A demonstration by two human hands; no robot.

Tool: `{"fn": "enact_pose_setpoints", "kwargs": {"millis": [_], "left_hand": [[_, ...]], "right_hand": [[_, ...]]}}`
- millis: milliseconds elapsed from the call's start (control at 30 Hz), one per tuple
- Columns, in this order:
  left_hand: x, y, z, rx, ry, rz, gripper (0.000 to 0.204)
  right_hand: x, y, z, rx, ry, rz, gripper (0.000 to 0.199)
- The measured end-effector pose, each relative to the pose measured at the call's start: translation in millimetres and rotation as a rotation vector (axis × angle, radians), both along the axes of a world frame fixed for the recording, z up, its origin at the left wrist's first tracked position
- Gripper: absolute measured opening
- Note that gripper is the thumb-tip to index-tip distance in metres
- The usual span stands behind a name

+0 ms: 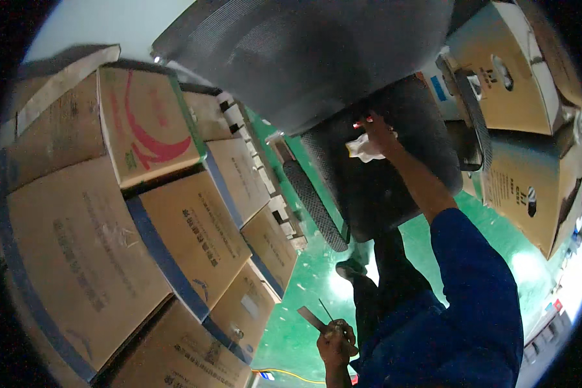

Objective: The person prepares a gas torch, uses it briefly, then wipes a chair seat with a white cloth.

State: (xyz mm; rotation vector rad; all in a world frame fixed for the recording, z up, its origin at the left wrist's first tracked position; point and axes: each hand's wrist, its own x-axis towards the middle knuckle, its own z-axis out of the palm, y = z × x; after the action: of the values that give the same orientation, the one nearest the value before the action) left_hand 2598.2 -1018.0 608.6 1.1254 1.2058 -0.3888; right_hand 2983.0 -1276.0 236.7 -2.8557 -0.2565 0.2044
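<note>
My right hand [383, 137] reaches over the black seat [394, 194] of an office chair. Its fingers are closed around a small red-and-white thing [363, 122] whose kind I cannot make out. Against that hand lies a crumpled white cloth-like piece [366, 150] with a yellow edge, partly hidden by it; whether the hand grips it too is unclear. Low in the view, my left hand [336, 341] is closed on a flat brownish strip [312, 318] and a thin dark rod [325, 309], both sticking up out of the fist.
The chair's large black backrest [304, 58] fills the top, with armrests [313, 204] on both sides. Stacked cardboard boxes [191, 233] stand along the left. More boxes with hand holes [524, 187] are on the right. A yellow cable [291, 375] crosses the green floor [304, 284].
</note>
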Motion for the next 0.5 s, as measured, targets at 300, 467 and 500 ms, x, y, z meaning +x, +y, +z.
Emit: {"fn": "enact_pose_setpoints", "kwargs": {"millis": [300,467,500], "left_hand": [[56.0,7.7,50.1,-0.276,-0.261,0.407,0.021],[19.0,26.5,76.1,-0.306,-0.502,0.479,0.024],[7.3,30.6,80.0,-0.355,-0.540,0.491,0.023]], "right_hand": [[-25.5,-11.8,64.7,0.268,0.033,-0.003,0.026],[-125.8,86.0,217.8,1.195,0.637,-0.010,0.042],[-151.3,102.6,260.0,1.181,0.674,0.108,0.044]]}}
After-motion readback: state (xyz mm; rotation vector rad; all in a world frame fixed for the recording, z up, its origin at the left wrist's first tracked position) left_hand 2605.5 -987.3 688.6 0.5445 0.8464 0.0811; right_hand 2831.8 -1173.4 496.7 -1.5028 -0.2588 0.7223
